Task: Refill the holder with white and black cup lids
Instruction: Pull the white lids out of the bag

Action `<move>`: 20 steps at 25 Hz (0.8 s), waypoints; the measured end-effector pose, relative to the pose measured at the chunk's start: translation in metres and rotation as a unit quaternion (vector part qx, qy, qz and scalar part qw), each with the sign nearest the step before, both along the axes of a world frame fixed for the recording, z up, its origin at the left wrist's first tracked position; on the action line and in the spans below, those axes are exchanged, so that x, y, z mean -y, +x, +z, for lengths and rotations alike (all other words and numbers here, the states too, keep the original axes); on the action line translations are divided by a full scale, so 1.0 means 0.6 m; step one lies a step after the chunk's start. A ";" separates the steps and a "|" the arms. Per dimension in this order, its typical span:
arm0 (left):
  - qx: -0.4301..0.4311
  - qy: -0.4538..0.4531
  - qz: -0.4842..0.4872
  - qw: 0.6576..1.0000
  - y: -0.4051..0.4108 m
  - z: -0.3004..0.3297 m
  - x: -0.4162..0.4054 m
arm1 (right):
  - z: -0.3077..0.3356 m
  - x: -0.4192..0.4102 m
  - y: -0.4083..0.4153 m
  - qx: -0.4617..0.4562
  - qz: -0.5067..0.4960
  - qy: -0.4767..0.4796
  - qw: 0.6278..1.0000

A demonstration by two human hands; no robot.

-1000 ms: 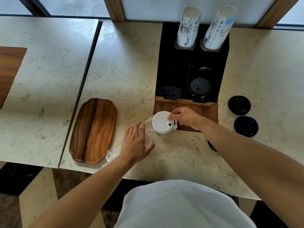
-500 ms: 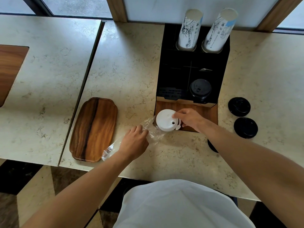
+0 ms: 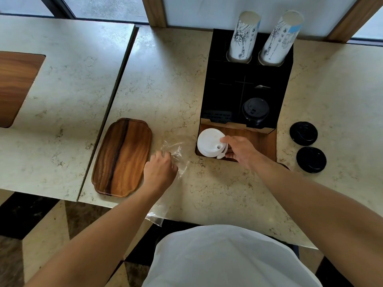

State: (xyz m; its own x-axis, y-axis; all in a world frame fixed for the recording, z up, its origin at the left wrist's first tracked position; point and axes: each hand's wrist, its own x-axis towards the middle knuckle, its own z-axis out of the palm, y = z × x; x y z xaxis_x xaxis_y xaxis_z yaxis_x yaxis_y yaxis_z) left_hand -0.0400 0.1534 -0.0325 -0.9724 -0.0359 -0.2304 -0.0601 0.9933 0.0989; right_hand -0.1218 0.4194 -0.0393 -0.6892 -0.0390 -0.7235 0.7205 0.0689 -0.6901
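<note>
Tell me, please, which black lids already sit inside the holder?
The black stack in the holder, right compartment; the two other black lids lie on the counter.
</note>
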 end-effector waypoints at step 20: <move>-0.034 0.308 0.154 0.938 -0.056 0.049 -0.076 | 0.010 0.012 0.041 0.002 -0.012 -0.023 1.000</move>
